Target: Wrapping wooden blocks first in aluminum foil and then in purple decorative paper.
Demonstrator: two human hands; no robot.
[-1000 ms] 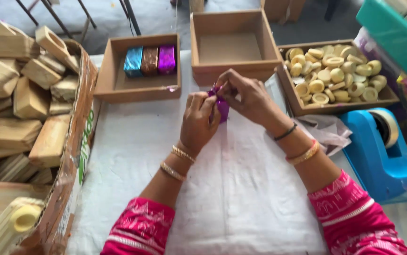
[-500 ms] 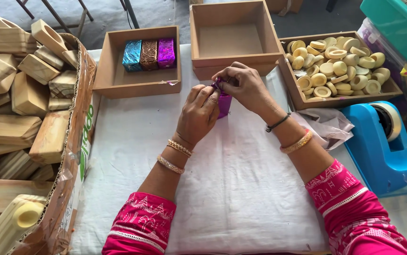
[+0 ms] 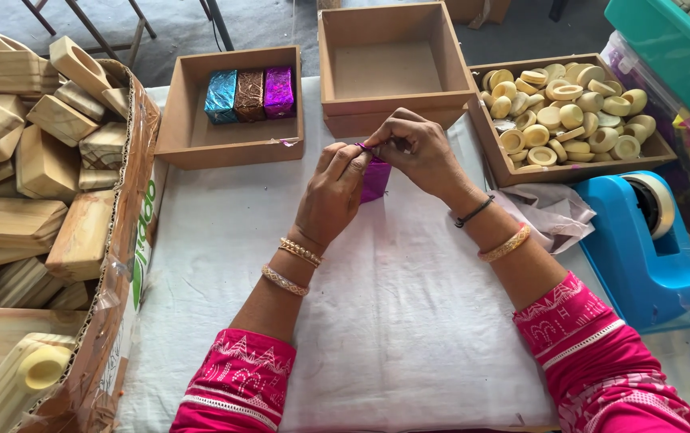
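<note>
Empty box (image 3: 389, 68) between wrapped-block box (image 3: 201, 136), disc box (image 3: 513, 172).

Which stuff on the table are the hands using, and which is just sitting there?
In use:
left hand
right hand
purple foil packet, pinched by both hands

Just sitting there:
three wrapped blocks in a tray
empty box
tray of pale round pieces
blue tape dispenser
wooden blocks
</note>
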